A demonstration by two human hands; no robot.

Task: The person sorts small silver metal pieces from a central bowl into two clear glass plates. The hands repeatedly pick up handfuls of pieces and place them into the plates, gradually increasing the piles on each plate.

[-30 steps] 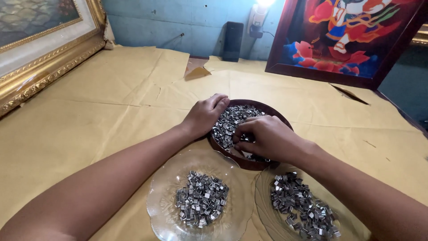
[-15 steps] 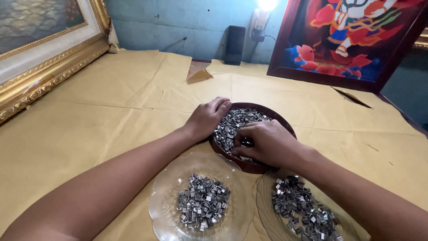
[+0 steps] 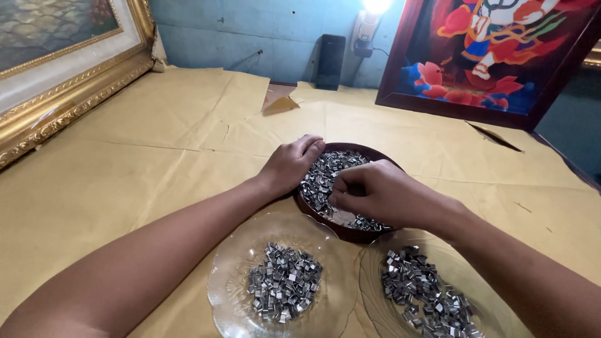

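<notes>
Metal clips [image 3: 325, 178] in brown bowl [image 3: 350, 231]: both hands [image 3: 291, 164] curled, picking; glass plates [image 3: 231, 281] near.

No packages, labels, signs or screens visible.

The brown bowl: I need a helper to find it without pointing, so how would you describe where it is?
On the table covered in yellow-brown paper, look in front of the red-framed painting leaning on the wall. The brown bowl sits there, full of small metal clips, with the left hand on its rim and the right hand inside. Unlike the two clear glass plates nearer the person, it is dark and opaque.
</notes>
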